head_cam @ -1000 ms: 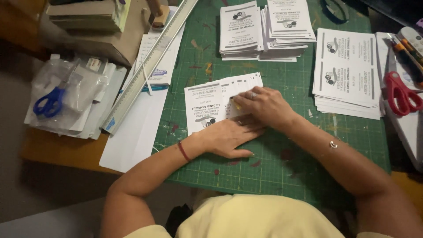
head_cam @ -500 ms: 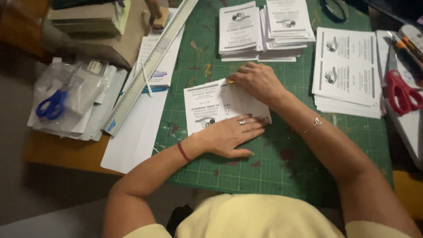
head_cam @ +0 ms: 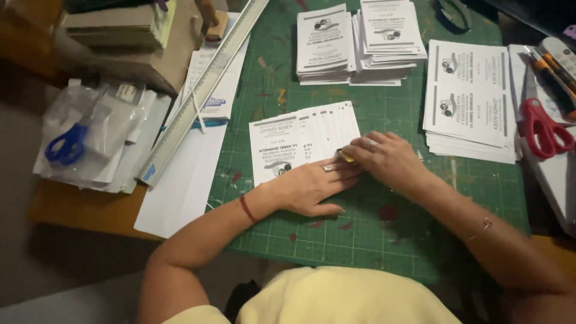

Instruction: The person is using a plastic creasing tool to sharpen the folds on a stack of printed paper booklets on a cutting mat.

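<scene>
Printed sheets [head_cam: 300, 141], fanned on the green cutting mat [head_cam: 384, 240] mid-worktop, lie under the flat, spread left hand [head_cam: 312, 189]; right hand [head_cam: 387, 159] fingertips press together, pinching their edge.

A wooden desk [head_cam: 78, 207] stands over a grey floor [head_cam: 24, 258] in dim light.

We see matt printed paper sheets [head_cam: 303, 141] on a scuffed, stained green cutting mat [head_cam: 384, 234]. The long ruler [head_cam: 201, 93] looks like dull metal.
</scene>
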